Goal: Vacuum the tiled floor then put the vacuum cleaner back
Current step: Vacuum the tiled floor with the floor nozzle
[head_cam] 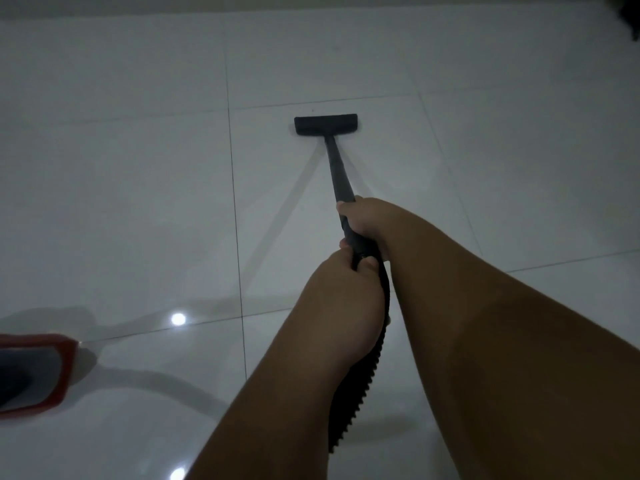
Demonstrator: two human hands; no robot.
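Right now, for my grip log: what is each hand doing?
Left hand: grips the vacuum wand where the ribbed hose joins.
Right hand: grips the same wand, nearer the floor head.

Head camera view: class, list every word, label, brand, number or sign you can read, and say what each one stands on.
None can be read.
The black wand, floor head, ribbed hose, red-edged vacuum body and white tiled floor show no legible print in this dim, soft picture.
The left hand and right hand grip the wand and hide part of it.
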